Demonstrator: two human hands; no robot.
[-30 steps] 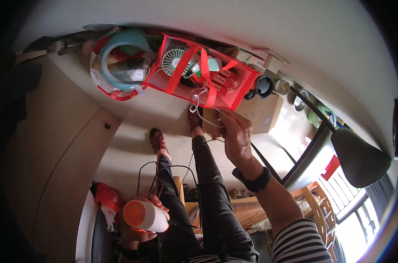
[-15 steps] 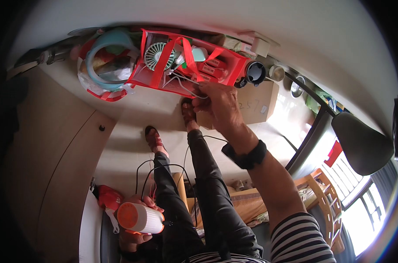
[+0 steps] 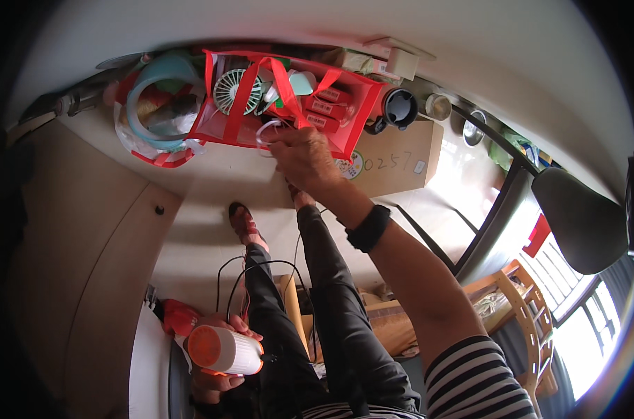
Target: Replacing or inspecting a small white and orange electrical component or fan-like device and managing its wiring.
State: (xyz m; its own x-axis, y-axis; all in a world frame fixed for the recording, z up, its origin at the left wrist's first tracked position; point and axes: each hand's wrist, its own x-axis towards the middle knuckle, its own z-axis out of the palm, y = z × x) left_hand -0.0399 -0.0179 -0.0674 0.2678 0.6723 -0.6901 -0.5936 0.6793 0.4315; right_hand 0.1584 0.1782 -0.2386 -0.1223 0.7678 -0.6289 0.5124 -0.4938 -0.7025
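In my left hand (image 3: 234, 323), low at the left, is a white ribbed cylinder with an orange end (image 3: 222, 349); its exact kind I cannot tell. A black cable (image 3: 289, 264) runs near it, and a dark plug seems to sit in its side. My right hand (image 3: 306, 157) is closed on a white cable (image 3: 264, 134) at the near edge of a clear bag with red trim (image 3: 222, 133). Inside the bag lie a mint-green handheld fan (image 3: 236, 91) and several red boxes (image 3: 324, 108).
Left of the bag stands another bag holding a pale blue ring (image 3: 137, 115). To the right are a dark-lidded cup (image 3: 400, 108), a cardboard box (image 3: 393, 178) and metal bowls (image 3: 439, 107). A dark chair back (image 3: 578, 220) and a wooden frame (image 3: 530, 335) stand at the right.
My right hand has moved left along the bag with the white cable, which is now bunched closer to the fingers. The left hand stays nearly still with the cylinder.
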